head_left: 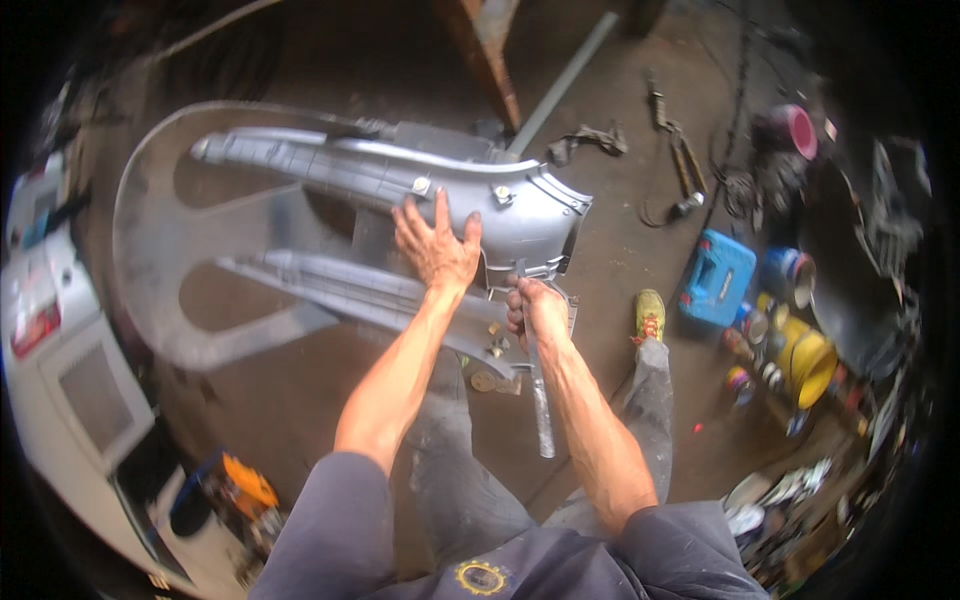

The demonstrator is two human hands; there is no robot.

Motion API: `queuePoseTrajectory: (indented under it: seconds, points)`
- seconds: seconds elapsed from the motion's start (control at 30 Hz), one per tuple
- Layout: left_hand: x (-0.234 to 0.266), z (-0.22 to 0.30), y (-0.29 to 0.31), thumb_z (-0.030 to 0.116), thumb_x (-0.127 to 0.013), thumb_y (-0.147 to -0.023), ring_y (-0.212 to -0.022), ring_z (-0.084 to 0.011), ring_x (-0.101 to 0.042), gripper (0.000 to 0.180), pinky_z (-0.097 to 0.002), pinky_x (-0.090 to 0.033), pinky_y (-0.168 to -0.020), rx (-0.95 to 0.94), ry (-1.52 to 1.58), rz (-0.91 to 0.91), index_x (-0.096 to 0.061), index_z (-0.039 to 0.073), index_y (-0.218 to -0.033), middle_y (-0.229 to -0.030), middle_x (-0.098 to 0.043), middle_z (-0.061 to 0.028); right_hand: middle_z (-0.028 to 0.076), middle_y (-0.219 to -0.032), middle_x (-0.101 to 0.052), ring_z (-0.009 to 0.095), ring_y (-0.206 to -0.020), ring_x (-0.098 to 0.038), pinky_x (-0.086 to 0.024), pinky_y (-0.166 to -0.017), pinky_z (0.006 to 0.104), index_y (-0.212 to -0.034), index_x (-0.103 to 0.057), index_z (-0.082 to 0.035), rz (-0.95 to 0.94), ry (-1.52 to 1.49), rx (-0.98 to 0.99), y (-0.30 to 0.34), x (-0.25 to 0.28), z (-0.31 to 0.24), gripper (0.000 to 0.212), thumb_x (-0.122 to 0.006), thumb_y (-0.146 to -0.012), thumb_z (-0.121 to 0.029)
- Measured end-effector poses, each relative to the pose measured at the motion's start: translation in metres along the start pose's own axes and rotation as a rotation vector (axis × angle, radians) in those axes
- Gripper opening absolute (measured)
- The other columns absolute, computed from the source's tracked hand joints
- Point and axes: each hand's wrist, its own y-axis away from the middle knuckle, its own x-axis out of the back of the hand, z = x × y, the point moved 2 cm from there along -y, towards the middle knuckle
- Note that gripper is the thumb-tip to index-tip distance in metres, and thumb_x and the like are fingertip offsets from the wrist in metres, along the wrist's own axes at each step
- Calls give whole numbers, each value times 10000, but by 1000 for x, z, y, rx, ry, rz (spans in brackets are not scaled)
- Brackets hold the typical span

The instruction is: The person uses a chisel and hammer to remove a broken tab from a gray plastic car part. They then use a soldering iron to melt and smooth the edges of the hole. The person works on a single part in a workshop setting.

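Two long silver-grey plastic trim panels lie across a flat grey board with rounded cutouts [255,225]. On the far trim panel [350,170], my left hand [438,250] rests with fingers spread, just below a pale round clip [421,186]. A second clip [502,195] sits to its right. My right hand [543,312] is closed around a flat metal strip [541,410]. The strip's upper tip reaches the notched lower edge of the far panel's right end; its lower part hangs below my fist. The near trim panel [345,285] lies partly behind both arms.
A grey pole [565,85] and a rusty metal leg [490,60] stand beyond the panels. At right are a blue tool case [718,277], a yellow bucket [806,362], a pink container [790,132] and several cans. A white vehicle part [80,370] borders the left.
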Motion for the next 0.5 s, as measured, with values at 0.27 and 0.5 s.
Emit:
queuePoseTrajectory:
  seconds: [0.27,0.5]
  points:
    - [6,24,-56,519,-594,-837,-1453,-412,-105,758,-659,-166,-1085,-375,8,-242,-393,133,-1458,-1558,-198,-217,-33,-697,-487,57,-490,-359,-291,-440,232,-1088,-554,-38,-23,-147,-83,19,19,6,202,-469,-974,-180]
    - [-9,18,-56,533,-558,-833,-1462,-376,-107,783,-583,-136,-1081,-467,-204,-213,-356,137,-1478,-1573,-227,-145,-20,-601,-470,89,-437,-404,-324,-397,271,-1214,-538,52,48,-60,106,-2,18,32,352,-520,-949,-179]
